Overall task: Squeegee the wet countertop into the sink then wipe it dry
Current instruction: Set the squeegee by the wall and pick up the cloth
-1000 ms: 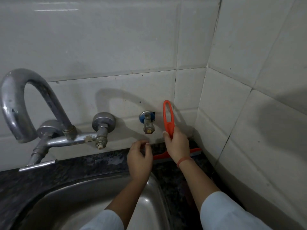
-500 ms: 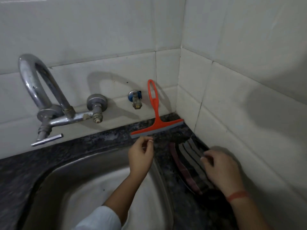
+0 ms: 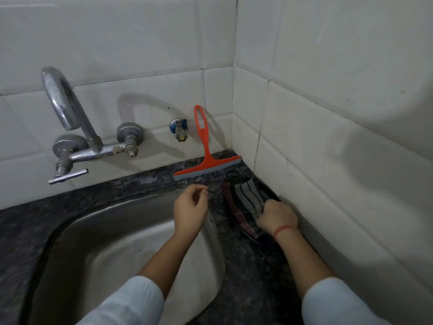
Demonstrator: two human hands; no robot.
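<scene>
The right hand [image 3: 277, 218] is closed around a dark striped cloth [image 3: 246, 200]. Its fingers are curled into the fabric at the near end, and a red band [image 3: 284, 229] sits on the wrist. The cloth lies on the dark stone countertop [image 3: 152, 181] and stretches away from this hand toward the corner of the walls. It has grey stripes and a pinkish edge on the side toward the left hand.

The left hand [image 3: 191, 212] is in the air over the far right rim of the steel sink [image 3: 112, 242], apart from the right hand. Its fingers are loosely bent, with the thumb and forefinger close together, and I see nothing between them.

The orange squeegee [image 3: 206, 148] is beyond both hands, and no hand touches it. Its grey blade rests on the countertop just beyond the far end of the cloth, and its looped handle leans upright against the white tiled back wall [image 3: 140, 43].

A small tap with a blue collar [image 3: 179, 131] is on the wall beyond the left hand, just beside the squeegee handle. A chrome faucet [image 3: 68, 109] with a high curved spout is further out on the left hand's side. The right hand is close to the tiled side wall [image 3: 339, 137]. Both forearms come out from pale sleeves [image 3: 335, 301].
</scene>
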